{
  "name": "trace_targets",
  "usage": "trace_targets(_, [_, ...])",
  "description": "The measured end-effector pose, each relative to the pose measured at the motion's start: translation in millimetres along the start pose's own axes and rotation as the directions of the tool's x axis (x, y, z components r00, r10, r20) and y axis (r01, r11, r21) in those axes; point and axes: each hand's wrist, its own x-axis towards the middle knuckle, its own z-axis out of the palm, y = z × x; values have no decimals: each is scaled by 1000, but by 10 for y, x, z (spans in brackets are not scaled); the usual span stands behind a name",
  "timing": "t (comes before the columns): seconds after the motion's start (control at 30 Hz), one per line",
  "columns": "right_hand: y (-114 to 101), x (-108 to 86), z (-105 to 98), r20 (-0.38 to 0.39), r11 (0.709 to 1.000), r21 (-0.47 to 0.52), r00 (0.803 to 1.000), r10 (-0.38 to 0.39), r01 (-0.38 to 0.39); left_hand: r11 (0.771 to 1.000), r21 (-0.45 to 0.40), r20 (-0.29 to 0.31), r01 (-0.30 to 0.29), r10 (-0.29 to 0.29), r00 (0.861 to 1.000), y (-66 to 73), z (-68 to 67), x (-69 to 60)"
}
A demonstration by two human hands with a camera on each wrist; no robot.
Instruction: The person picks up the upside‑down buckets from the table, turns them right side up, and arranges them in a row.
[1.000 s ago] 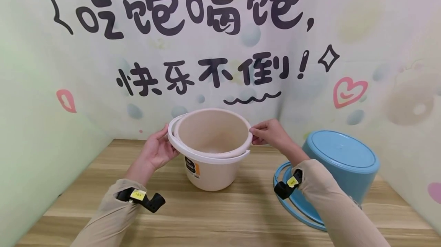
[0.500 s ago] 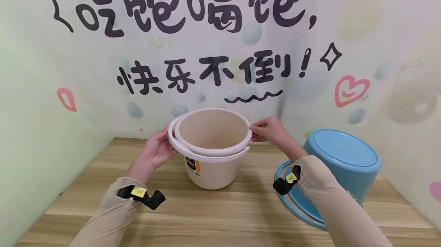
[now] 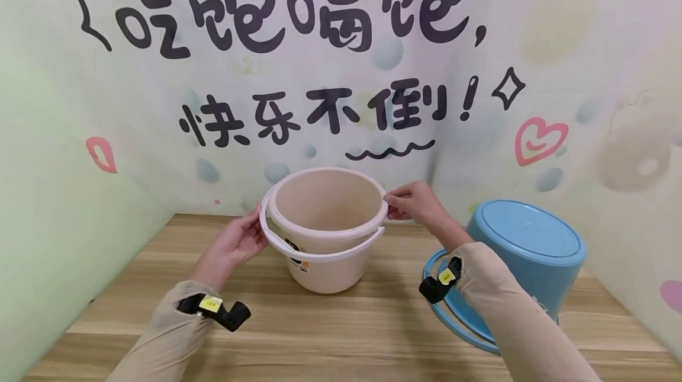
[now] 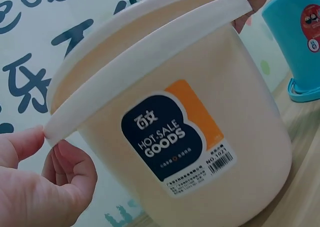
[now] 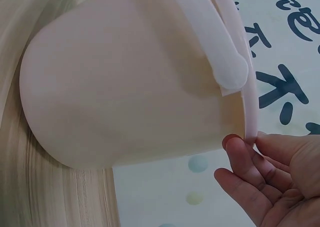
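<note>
A beige plastic bucket (image 3: 330,278) stands upright on the wooden table. Its white handle (image 3: 325,257) hangs round the front, a little below the rim, apart from the rim there. My left hand (image 3: 240,243) is at the bucket's left side; in the left wrist view its thumb and fingers pinch the handle (image 4: 150,54). A label (image 4: 175,137) reading "HOT-SALE GOODS" faces that camera. On the opposite side, my right hand (image 3: 418,204) pinches the bucket's rim between thumb and fingers, just beyond the handle's round end (image 5: 232,74) in the right wrist view.
A blue bucket (image 3: 533,234) stands upside down at the right, partly behind my right forearm, its blue handle (image 3: 458,326) lying on the table (image 3: 319,340). A printed cloth wall (image 3: 341,133) rises close behind the beige bucket.
The white handle's front has swung down from near the rim, widening the gap below it and covering part of the label. My left hand has shifted slightly down; my right hand still holds the rim.
</note>
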Motion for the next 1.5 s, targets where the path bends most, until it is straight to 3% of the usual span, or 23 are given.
trace_targets(0.17, [10, -5, 0, -6, 1000, 5, 1000, 7, -6, 999, 31, -26, 29, -28, 999, -41, -55, 20])
trace_targets(0.53, [-2, -9, 10, -7, 1000, 22, 1000, 0, 0, 994, 99, -23, 48, -46, 999, -147, -151, 76])
trace_targets(0.73, [-9, -13, 27, -18, 1000, 24, 1000, -2, 3, 993, 109, -14, 35, -34, 999, -175, -169, 88])
trace_targets(0.87, [-2, -28, 35, -23, 1000, 15, 1000, -2, 3, 986, 166, -19, 10, -7, 1000, -193, -180, 89])
trace_targets(1.03, [13, -55, 24, -8, 1000, -7, 1000, -20, 20, 944, 327, -62, -35, 59, 996, -227, -180, 64])
trace_targets(1.2, [31, -119, -51, 18, 998, -64, 1000, -23, 24, 895, 444, -94, -48, 100, 990, -268, -136, -48])
trace_targets(1.33, [56, -234, -157, 45, 990, -136, 998, -37, 42, 870, 491, -107, -31, 96, 990, -318, -90, -192])
trace_targets(1.5, [66, -463, -284, 89, 978, -188, 993, -78, 94, 860, 510, -117, 18, 49, 992, -430, -50, -408])
